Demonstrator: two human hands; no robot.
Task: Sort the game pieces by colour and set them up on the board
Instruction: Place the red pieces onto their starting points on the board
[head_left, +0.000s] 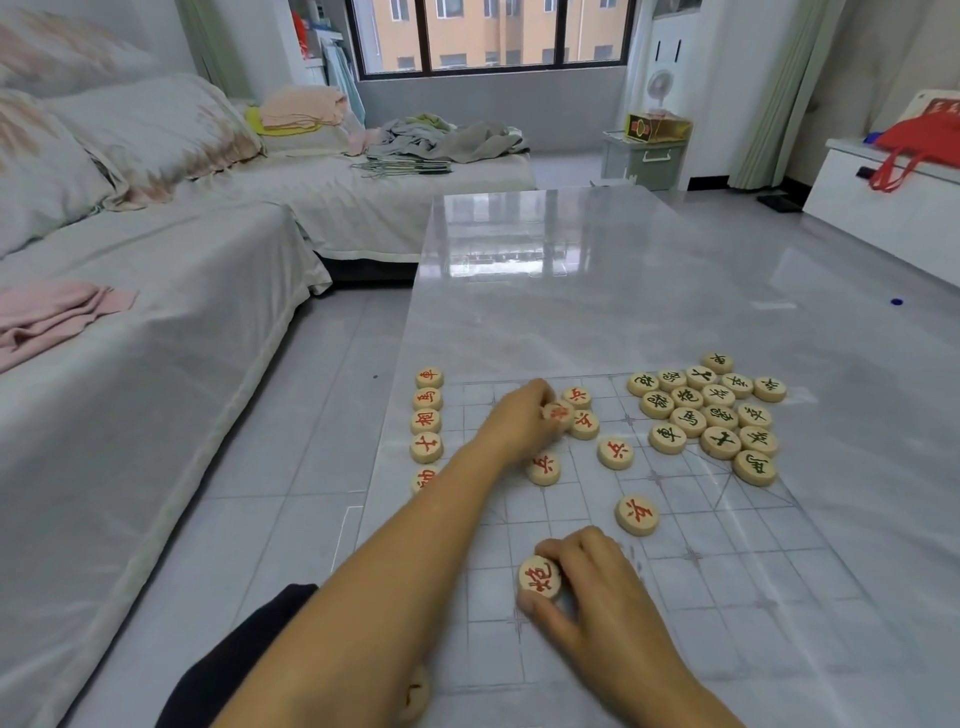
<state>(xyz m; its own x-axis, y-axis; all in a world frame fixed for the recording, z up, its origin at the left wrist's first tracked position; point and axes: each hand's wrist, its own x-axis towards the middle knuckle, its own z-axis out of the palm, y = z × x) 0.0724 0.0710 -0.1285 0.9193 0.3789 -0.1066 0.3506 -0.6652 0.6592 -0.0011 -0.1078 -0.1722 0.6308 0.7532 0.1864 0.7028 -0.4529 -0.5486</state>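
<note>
A clear plastic board (727, 561) with a printed grid lies on the table. My left hand (519, 415) reaches over it and pinches a red-lettered wooden disc (557, 413). My right hand (592, 582) pinches another red-lettered disc (540, 576) low on the board. A column of red discs (428, 421) runs along the board's left edge, partly hidden by my left arm. Loose red discs (615, 452) lie mid-board. A cluster of green-lettered discs (706, 415) sits at the board's right.
The glossy marble table (571, 270) stretches away toward the window. A covered sofa (156, 312) stands close on the left, with a pink cloth on it. One disc (415, 693) shows under my left forearm near the table's front edge.
</note>
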